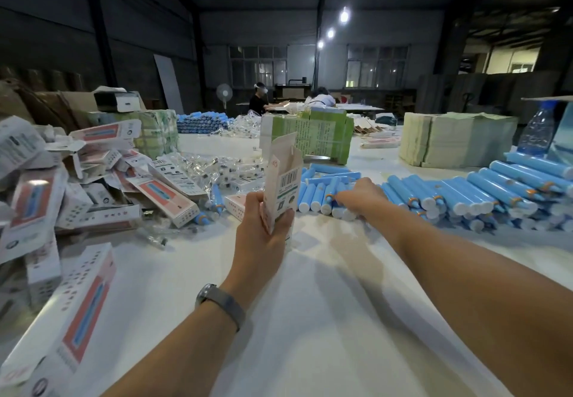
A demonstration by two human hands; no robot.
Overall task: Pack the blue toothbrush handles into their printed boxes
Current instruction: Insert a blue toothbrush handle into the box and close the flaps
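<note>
Left hand [263,226] grips an opened printed box [283,182]; right hand [361,196] is closed on a blue handle [330,193]. Many handles remain unpacked on the tabletop [310,303].

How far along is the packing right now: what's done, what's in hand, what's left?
Done: a heap of printed boxes lies at left, though I cannot tell whether they are filled. In hand: the left hand holds an open box upright, while the right hand reaches onto the blue handles. Left: long rows of handles remain unpacked at right.
</note>
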